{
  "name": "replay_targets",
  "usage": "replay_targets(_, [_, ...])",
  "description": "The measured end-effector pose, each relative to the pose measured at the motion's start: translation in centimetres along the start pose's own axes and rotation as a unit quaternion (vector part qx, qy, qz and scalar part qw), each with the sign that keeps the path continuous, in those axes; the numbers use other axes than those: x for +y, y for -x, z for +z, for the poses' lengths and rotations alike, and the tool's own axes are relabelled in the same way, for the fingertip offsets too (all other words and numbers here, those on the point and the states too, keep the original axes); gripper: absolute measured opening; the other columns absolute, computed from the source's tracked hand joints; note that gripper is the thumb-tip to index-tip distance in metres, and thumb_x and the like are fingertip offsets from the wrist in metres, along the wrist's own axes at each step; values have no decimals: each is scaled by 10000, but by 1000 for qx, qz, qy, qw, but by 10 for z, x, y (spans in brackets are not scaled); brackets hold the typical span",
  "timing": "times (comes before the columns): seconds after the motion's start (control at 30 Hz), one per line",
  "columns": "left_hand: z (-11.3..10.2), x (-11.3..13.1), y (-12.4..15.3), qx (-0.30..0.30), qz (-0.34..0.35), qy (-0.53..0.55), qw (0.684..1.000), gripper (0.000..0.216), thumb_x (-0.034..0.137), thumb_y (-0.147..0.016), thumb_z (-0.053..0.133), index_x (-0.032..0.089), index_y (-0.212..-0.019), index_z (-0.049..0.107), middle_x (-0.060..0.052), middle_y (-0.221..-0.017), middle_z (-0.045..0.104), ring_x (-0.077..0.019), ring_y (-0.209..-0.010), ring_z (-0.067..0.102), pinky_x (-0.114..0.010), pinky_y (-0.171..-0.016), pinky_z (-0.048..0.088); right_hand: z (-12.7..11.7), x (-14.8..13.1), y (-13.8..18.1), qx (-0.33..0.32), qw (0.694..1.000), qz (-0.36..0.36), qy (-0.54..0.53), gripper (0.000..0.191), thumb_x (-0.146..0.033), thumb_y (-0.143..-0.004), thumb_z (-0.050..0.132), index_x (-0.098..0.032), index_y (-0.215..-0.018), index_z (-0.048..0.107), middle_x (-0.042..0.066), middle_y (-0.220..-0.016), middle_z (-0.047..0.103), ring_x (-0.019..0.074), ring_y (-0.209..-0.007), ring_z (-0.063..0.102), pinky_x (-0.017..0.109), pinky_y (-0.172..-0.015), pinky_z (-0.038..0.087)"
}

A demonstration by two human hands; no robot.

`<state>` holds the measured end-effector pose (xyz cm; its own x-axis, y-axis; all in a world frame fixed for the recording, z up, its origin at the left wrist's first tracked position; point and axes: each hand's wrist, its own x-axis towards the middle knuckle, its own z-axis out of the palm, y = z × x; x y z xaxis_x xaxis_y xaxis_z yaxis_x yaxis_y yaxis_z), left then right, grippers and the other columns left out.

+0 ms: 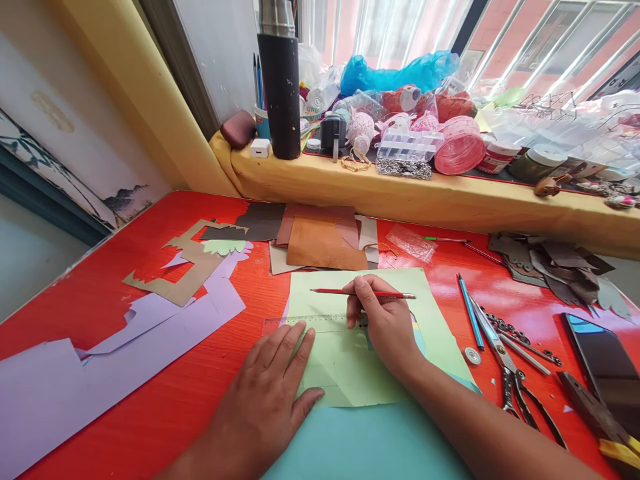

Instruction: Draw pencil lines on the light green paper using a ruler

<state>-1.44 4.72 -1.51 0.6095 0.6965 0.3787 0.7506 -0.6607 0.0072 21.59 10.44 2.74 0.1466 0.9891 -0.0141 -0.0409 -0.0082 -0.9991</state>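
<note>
My left hand (273, 387) lies flat with fingers spread, pressing on the near left part of a light green paper sheet (430, 313) and the end of a clear ruler (310, 324) laid across it. My right hand (383, 323) is closed around a red pencil (340, 291), held nearly level above the sheet, its fingers also touching the ruler. The green sheet rests on a red table (160, 407), partly over a teal sheet (370, 443) at the near edge.
Lilac paper (150, 333) and tan card scraps (187, 277) lie left. Brown leather pieces (320, 240) sit behind the sheet. Right: blue pencil (470, 310), scissors (507, 370), pliers (595, 417), phone (603, 360), dark scraps (555, 267). A black flask (280, 80) and craft clutter fill the yellow sill.
</note>
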Motion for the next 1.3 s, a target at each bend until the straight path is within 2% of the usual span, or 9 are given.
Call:
replay_targets(0.23, [-2, 1, 0, -7, 1, -1, 1000, 537, 469, -1197, 383, 145, -1564, 604, -136, -1549, 672, -314, -1398, 597, -446, -1186, 397, 2, 0, 2, -1, 1000, 3, -4, 488, -691, -1003, 721, -228, -851, 742, -28, -589, 644, 156, -492, 614, 289, -533, 465])
replay_targets(0.47, [-2, 2, -2, -1, -1, 6, 1000, 565, 467, -1217, 301, 129, -1540, 618, -138, -1539, 679, -308, -1391, 590, -448, -1174, 379, 3, 1, 4, -10, 1000, 7, -2, 504, -704, -993, 725, -224, -841, 740, -29, -589, 638, 152, -491, 612, 279, -525, 479])
replay_targets(0.77, [-3, 1, -2, -6, 3, 3, 1000, 560, 470, -1217, 309, 137, -1563, 598, -124, -1580, 653, -301, -1424, 566, -439, -1186, 359, 2, 2, 2, -12, 1000, 2, -4, 486, -676, -1012, 720, -219, -850, 743, -36, -581, 636, 134, -484, 609, 256, -517, 473])
replay_targets(1.3, [-3, 1, -4, 0, 6, -7, 1000, 572, 453, -1217, 286, 128, -1535, 633, -130, -1554, 674, -313, -1405, 570, -444, -1174, 366, 3, 2, 3, -25, 1000, -1, -9, 477, -661, -1028, 708, -217, -856, 727, -38, -595, 639, 128, -490, 606, 248, -516, 476])
